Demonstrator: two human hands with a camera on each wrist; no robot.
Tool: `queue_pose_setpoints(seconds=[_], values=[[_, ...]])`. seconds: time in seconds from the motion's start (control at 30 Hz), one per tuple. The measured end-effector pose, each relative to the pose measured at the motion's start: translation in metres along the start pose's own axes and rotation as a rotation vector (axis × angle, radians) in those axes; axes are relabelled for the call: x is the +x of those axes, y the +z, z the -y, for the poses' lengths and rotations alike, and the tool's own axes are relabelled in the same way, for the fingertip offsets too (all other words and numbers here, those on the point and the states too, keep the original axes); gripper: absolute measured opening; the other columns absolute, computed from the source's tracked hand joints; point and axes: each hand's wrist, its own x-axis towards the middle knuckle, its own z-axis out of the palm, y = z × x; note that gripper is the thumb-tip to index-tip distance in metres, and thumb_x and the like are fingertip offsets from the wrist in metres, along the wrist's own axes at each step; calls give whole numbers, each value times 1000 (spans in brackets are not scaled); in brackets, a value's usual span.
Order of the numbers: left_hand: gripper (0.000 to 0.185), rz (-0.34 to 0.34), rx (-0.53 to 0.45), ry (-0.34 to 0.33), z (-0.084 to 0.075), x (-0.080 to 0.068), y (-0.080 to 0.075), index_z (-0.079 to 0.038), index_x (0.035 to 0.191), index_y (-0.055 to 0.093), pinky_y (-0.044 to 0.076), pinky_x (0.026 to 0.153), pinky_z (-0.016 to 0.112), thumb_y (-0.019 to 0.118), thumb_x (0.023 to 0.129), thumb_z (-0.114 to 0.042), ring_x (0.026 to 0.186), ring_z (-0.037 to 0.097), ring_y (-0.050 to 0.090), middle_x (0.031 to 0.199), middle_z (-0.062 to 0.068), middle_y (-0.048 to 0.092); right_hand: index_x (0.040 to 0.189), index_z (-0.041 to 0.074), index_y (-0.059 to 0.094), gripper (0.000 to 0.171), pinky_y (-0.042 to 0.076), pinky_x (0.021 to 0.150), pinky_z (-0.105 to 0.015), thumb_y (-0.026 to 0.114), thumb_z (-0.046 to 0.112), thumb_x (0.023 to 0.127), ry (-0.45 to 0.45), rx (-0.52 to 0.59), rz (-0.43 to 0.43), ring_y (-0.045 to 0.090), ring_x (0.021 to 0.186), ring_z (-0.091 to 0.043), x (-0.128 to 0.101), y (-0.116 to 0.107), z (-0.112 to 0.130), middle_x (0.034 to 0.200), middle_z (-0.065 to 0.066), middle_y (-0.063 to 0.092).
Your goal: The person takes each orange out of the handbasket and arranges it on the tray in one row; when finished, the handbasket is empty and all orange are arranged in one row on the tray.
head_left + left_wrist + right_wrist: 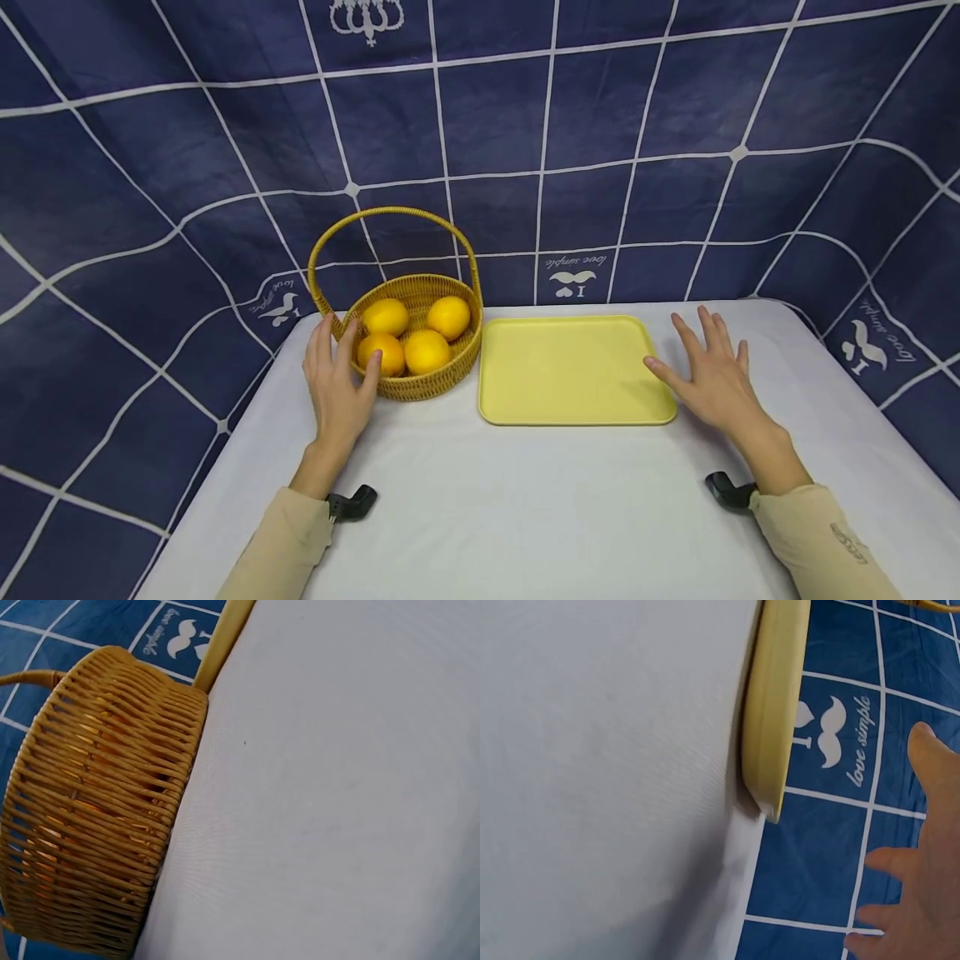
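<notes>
My left hand [337,387] is at the left side of a wicker basket [450,377], fingers spread and overlapping its rim in the head view. Inside the basket lie several round yellow-orange fruits, among them one orange [427,352] at the front; a tall handle arches above. The left wrist view shows the basket's woven side [105,810] close up, with no fingers visible. On the right, my right hand [716,379] hovers with fingers spread near the right edge of a yellow tray [570,371]. Nothing is in either hand.
A white cloth covers the table [525,508]. Behind it hangs a dark blue curtain [495,125] with white grid lines, which also closes off both sides. The tray sits just right of the basket. A black wrist mount [352,504] is strapped on each forearm.
</notes>
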Motion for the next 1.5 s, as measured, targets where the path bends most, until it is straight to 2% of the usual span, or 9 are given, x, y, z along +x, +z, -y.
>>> queue_pose_setpoints(seconds=[0.1,0.2,0.3,0.43,0.5,0.6,0.77,1.1,1.5], values=[[60,-44,-16,-27,4,0,1,-9,153,55,26,118,66,67,98,-32,152,43,33,165,22,40,166,7,28,92,1,113,-89,59,63,100,-6,13,8,1,160,-53,-1,2,1,173,-31,7],[65,-34,-21,-74,8,-2,2,-13,158,49,23,122,66,68,98,-30,154,43,31,168,20,34,166,7,29,90,4,112,-90,59,62,100,-12,20,10,4,159,-54,-3,3,2,172,-32,10],[67,36,-36,-149,12,-7,3,-15,162,43,20,124,67,67,101,-29,157,43,26,171,19,28,166,7,30,89,6,112,-90,58,62,101,-13,23,20,5,159,-54,-5,4,3,172,-32,11],[64,156,-94,-291,17,-15,4,-17,164,39,18,126,69,60,106,-33,160,42,22,174,18,23,166,8,28,89,6,112,-90,57,61,102,-13,35,43,3,160,-53,-7,7,4,172,-32,10],[62,203,-129,-360,19,-19,5,-20,165,37,17,128,68,56,109,-37,161,40,20,174,15,23,166,7,28,89,6,112,-90,57,61,102,-11,35,52,3,160,-54,-7,8,5,172,-32,11],[60,248,-174,-417,22,-23,7,-23,166,34,18,130,62,51,111,-41,162,36,21,174,10,27,166,6,29,89,7,112,-90,57,61,102,-4,30,61,4,159,-54,-9,9,6,171,-33,12],[59,261,-237,-443,23,-24,8,-22,167,33,21,132,54,49,112,-40,160,31,27,172,4,32,165,6,30,88,8,113,-89,56,61,102,4,31,70,5,159,-54,-11,9,7,171,-33,13],[56,265,-252,-472,25,-25,9,-33,166,32,28,128,58,47,112,-42,157,31,35,171,-2,36,166,8,28,86,8,114,-88,57,58,103,-20,73,79,6,160,-53,-9,9,15,171,-32,14],[55,256,-258,-492,26,-25,7,-35,165,33,30,126,60,48,112,-43,155,34,37,170,-2,37,168,12,24,86,11,120,-81,54,62,104,-61,167,181,15,159,-49,11,18,57,174,-26,14]])
